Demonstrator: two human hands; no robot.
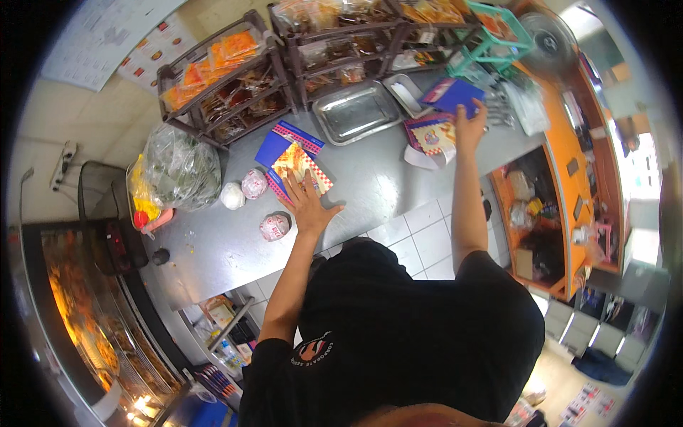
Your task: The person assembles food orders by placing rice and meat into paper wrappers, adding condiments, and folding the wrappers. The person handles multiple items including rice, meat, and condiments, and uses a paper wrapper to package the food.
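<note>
Head view: left hand (309, 206) flat with fingers spread and thumb out, fingertips on a printed carton (292, 158) with a checkered edge; not gripping. Blue card (302, 136), pink-trimmed, lies just beyond the fingertips, partly under that carton. Three paper-wrapped rounds to the left of this hand: a pink-marked one (254, 183) near the fingers, a whiter one (233, 196) just beside it farther out, a red-marked one (274, 226) next to the wrist. Clear bag (181, 167) of something green well out to the left. Right hand (469, 127) well apart from the left, thumb and fingers closed on the near edge of a blue carton (459, 98), slightly blurred. Second printed carton (431, 135) on the steel table (373, 188), just left of this hand, its pale flap toward the body. Utensils (501, 110) just right of the fingers. Metal tray (356, 114) beyond and between both hands; narrower tray (407, 92) nearer the right. Rack (274, 82) of packets beyond the left hand.
</note>
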